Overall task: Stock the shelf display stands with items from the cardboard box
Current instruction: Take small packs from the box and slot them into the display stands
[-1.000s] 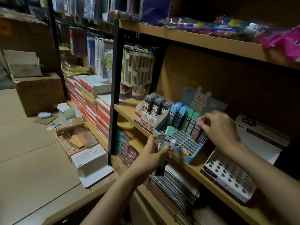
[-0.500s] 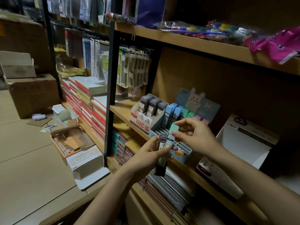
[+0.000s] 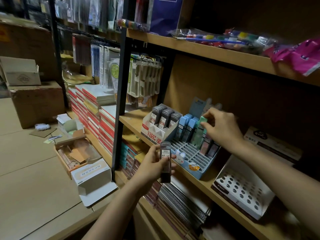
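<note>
On the middle shelf, the right hand reaches over the blue stand, wrist raised and fingers curled down, thumb and forefinger pinching the top of a green case that stands upright in the stand's back rows, beside two blue cases. Pink cases sit just right of it, under the palm. The left hand is held lower, in front of the shelf edge, forearm rising from below, fingers and thumb wrapped round a dark case held upright, its label facing the camera. A white stand of dark cases stands touching the blue stand's left side.

Half a second ago the right hand was down at the left hand, taking the green case from the bunch held there; now that case is in the stand and the left hand holds only dark ones. The cardboard box lies open on the floor to the left, as before.
</note>
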### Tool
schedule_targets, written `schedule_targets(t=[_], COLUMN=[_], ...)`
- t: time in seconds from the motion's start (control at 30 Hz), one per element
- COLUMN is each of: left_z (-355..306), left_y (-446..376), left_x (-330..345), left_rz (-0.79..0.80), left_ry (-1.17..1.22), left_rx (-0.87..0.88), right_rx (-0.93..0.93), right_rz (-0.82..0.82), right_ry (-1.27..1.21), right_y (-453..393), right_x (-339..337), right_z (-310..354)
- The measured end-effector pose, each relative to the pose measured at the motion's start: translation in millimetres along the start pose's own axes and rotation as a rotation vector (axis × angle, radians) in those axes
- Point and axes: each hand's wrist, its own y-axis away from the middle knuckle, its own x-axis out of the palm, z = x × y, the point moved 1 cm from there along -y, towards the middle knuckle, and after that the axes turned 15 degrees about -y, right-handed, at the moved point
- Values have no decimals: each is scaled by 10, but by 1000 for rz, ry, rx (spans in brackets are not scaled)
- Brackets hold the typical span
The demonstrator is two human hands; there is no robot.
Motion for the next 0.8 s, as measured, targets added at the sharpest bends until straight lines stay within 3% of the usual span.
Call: schedule_targets(t=[0.5, 0.8], left_z=[18, 36], left_y=[-29, -37], left_x=[-81, -99], left_rz=[0, -87], left_ry=[-59, -39], left_rx=[-9, 43], right_rx=[73, 42], right_rz=[1, -39], right_ry=[131, 284], right_y=[-82, 6], right_x=[211, 379], right_z=[-44, -179])
